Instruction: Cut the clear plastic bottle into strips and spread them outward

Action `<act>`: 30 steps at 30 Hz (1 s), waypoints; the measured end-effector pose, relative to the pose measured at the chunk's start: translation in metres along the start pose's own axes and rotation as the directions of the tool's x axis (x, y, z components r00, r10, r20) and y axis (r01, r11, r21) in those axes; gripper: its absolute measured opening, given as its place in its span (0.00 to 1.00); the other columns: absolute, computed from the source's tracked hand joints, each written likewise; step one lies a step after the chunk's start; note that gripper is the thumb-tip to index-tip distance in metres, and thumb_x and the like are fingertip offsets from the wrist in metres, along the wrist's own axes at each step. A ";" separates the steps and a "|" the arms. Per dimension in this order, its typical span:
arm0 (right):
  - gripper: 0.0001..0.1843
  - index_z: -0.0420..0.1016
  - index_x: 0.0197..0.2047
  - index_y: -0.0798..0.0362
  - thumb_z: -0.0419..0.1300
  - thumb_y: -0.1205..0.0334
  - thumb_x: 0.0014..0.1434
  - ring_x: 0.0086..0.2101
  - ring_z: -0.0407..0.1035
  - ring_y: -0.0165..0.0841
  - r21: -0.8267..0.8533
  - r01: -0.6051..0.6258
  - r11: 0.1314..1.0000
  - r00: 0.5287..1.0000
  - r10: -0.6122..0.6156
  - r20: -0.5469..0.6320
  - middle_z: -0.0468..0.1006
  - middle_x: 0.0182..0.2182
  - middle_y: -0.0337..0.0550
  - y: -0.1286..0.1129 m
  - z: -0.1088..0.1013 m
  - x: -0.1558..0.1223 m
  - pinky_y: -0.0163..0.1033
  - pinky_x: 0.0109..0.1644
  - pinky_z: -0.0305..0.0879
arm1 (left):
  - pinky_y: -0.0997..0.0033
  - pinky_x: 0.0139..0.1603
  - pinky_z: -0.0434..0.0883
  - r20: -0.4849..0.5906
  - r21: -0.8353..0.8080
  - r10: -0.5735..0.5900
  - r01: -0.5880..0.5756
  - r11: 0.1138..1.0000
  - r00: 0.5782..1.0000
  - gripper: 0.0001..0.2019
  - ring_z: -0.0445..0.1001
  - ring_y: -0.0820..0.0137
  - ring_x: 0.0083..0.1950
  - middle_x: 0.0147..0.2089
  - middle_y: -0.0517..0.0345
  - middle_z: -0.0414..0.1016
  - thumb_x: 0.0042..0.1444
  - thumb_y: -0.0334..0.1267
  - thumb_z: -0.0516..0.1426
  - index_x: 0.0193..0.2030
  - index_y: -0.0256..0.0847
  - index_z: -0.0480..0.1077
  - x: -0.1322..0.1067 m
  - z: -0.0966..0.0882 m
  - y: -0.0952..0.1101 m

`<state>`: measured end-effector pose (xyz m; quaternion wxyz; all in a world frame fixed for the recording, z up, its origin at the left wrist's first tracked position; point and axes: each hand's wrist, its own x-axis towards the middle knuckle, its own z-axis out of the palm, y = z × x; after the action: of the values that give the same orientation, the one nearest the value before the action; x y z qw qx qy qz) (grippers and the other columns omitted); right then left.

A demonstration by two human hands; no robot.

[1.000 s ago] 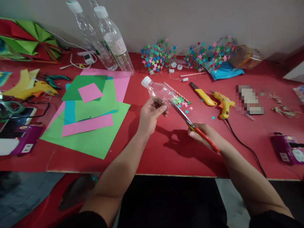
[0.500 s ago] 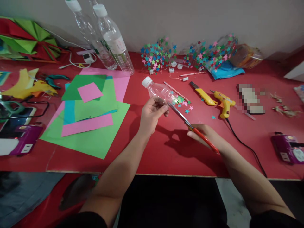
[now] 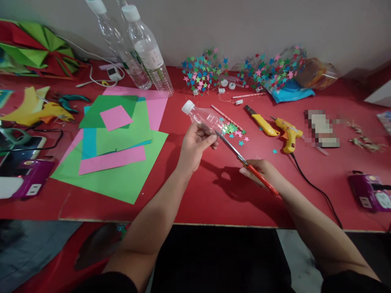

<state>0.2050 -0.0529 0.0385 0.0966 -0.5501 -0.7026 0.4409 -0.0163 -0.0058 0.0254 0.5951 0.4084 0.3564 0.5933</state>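
My left hand (image 3: 193, 147) grips a clear plastic bottle (image 3: 202, 116) with a white cap, held on its side above the red table (image 3: 214, 191). My right hand (image 3: 262, 171) is closed on red-handled scissors (image 3: 244, 160). Their blades reach up and left to the bottle's body, right beside my left fingers. Small paper stars (image 3: 234, 131) in several colours lie on the table just behind the bottle.
Green, pink and blue paper sheets (image 3: 116, 142) lie to the left. Two upright bottles (image 3: 143, 49) stand at the back. A yellow utility knife (image 3: 262, 122) and a yellow glue gun (image 3: 287, 133) with a black cord lie to the right. Star-covered bottles (image 3: 269, 69) rest by the wall.
The scissor blades have closed in on the bottle, their tips now nearer my left fingers. Both hands stay almost where they were.
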 end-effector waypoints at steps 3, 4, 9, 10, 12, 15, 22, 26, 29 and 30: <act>0.31 0.55 0.23 0.50 0.52 0.29 0.53 0.22 0.49 0.26 -0.021 0.002 1.000 1.000 -0.003 -0.007 0.52 0.20 0.33 0.001 -0.001 0.002 0.35 0.26 0.47 | 0.76 0.30 0.71 0.007 -0.002 -0.042 0.042 0.999 0.999 0.12 0.74 0.77 0.28 0.31 0.62 0.73 0.49 0.34 0.64 0.34 0.40 0.63 0.001 -0.002 0.000; 0.31 0.54 0.23 0.50 0.52 0.29 0.53 0.22 0.49 0.26 -0.021 -0.002 1.000 1.000 0.002 -0.010 0.52 0.20 0.32 0.001 -0.001 0.002 0.35 0.26 0.47 | 0.75 0.31 0.72 0.012 -0.009 -0.055 0.055 0.998 0.998 0.11 0.74 0.77 0.29 0.31 0.61 0.74 0.50 0.35 0.63 0.35 0.40 0.63 0.001 -0.002 0.000; 0.31 0.54 0.23 0.50 0.53 0.30 0.54 0.21 0.49 0.26 -0.025 -0.014 1.000 1.000 0.014 -0.012 0.53 0.19 0.32 0.002 -0.005 0.001 0.34 0.25 0.47 | 0.75 0.31 0.72 0.026 0.010 -0.017 0.016 1.000 1.000 0.09 0.75 0.76 0.29 0.31 0.59 0.75 0.56 0.39 0.60 0.35 0.39 0.65 0.004 -0.006 -0.002; 0.31 0.54 0.23 0.50 0.53 0.30 0.54 0.22 0.49 0.26 -0.031 -0.006 1.000 1.000 0.005 -0.005 0.53 0.19 0.32 0.002 -0.005 0.001 0.34 0.25 0.47 | 0.76 0.30 0.72 0.027 0.020 0.000 0.000 1.000 1.000 0.08 0.75 0.77 0.29 0.30 0.59 0.75 0.56 0.39 0.60 0.36 0.39 0.65 0.004 -0.007 -0.002; 0.30 0.55 0.23 0.51 0.54 0.32 0.55 0.22 0.50 0.26 -0.037 0.030 0.999 0.999 -0.029 0.017 0.54 0.20 0.32 0.004 -0.006 0.000 0.34 0.26 0.48 | 0.76 0.29 0.71 0.040 0.031 0.013 -0.014 0.999 0.999 0.08 0.74 0.77 0.28 0.30 0.59 0.75 0.57 0.39 0.61 0.35 0.39 0.65 0.005 -0.007 -0.003; 0.28 0.56 0.25 0.51 0.54 0.34 0.57 0.23 0.50 0.26 -0.031 0.074 0.997 0.996 -0.073 0.049 0.55 0.21 0.33 0.005 -0.007 -0.001 0.34 0.26 0.48 | 0.77 0.28 0.71 0.099 0.034 -0.003 0.000 0.999 0.995 0.09 0.74 0.77 0.28 0.30 0.59 0.75 0.57 0.40 0.61 0.35 0.39 0.66 0.004 -0.007 -0.005; 0.29 0.57 0.25 0.51 0.52 0.32 0.57 0.23 0.49 0.26 -0.029 0.026 0.999 0.999 -0.025 0.033 0.56 0.21 0.33 0.003 -0.003 -0.001 0.34 0.26 0.48 | 0.77 0.28 0.71 0.128 0.062 -0.035 0.027 0.998 0.991 0.10 0.73 0.77 0.28 0.29 0.61 0.74 0.56 0.42 0.61 0.35 0.39 0.66 0.001 -0.003 -0.008; 0.31 0.55 0.23 0.51 0.52 0.29 0.54 0.22 0.49 0.26 -0.016 -0.028 0.999 1.000 0.028 0.011 0.54 0.19 0.33 0.001 0.000 0.000 0.35 0.26 0.47 | 0.77 0.28 0.71 0.124 0.053 -0.034 0.028 0.998 0.992 0.09 0.73 0.77 0.28 0.29 0.60 0.74 0.56 0.40 0.61 0.35 0.40 0.66 0.001 -0.003 -0.006; 0.31 0.54 0.22 0.50 0.53 0.29 0.53 0.22 0.48 0.26 -0.006 -0.039 0.999 0.999 0.039 -0.005 0.53 0.19 0.33 -0.001 0.001 0.000 0.35 0.25 0.47 | 0.77 0.28 0.72 0.121 0.040 -0.034 0.030 0.999 0.992 0.08 0.74 0.77 0.28 0.30 0.60 0.74 0.56 0.40 0.61 0.35 0.40 0.66 0.001 -0.003 -0.004; 0.31 0.53 0.22 0.50 0.53 0.30 0.54 0.22 0.48 0.26 0.001 -0.032 0.999 0.999 0.032 -0.009 0.52 0.20 0.32 -0.001 0.001 0.000 0.35 0.25 0.47 | 0.77 0.28 0.72 0.119 0.035 -0.035 0.031 0.999 0.992 0.09 0.74 0.77 0.28 0.30 0.60 0.75 0.56 0.40 0.61 0.35 0.40 0.66 0.000 -0.003 -0.003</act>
<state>0.2038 -0.0540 0.0382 0.0928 -0.5632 -0.6931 0.4403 -0.0178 -0.0050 0.0214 0.6185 0.4471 0.3366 0.5517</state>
